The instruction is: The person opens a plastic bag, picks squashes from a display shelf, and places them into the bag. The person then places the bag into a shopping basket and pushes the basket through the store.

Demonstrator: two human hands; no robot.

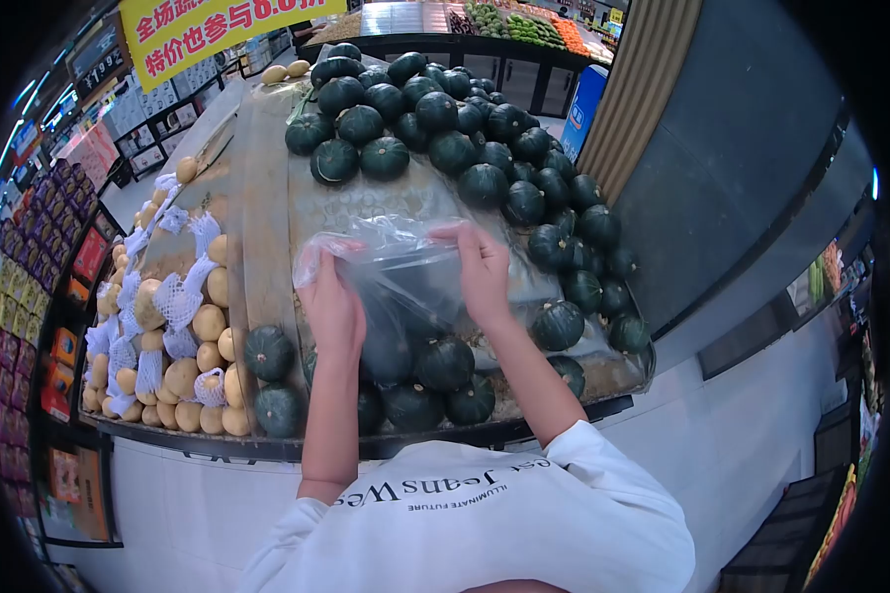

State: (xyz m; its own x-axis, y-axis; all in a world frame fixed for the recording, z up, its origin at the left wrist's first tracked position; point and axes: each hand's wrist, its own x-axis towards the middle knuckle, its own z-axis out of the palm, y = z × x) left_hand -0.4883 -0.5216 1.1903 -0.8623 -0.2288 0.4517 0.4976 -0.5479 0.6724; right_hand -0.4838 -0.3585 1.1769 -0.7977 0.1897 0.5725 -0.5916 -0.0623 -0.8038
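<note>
A clear plastic bag (405,262) is stretched between my two hands over the produce stand. My left hand (334,282) grips its left edge, with film lying over the fingers. At the opposite edge, my right hand (477,262) pinches the plastic. Dark green pumpkins (444,363) lie below and in front of the bag, some seen dimly through it. More pumpkins (384,158) are heaped at the back and along the right side. I cannot make out anything inside the bag.
Pale yellow round produce (209,322), partly in white foam nets (177,299), fills the left section behind a low divider (267,198). A grey pillar (722,128) rises at the right. A yellow sign (208,35) hangs at upper left. Packaged goods (44,227) line shelves far left.
</note>
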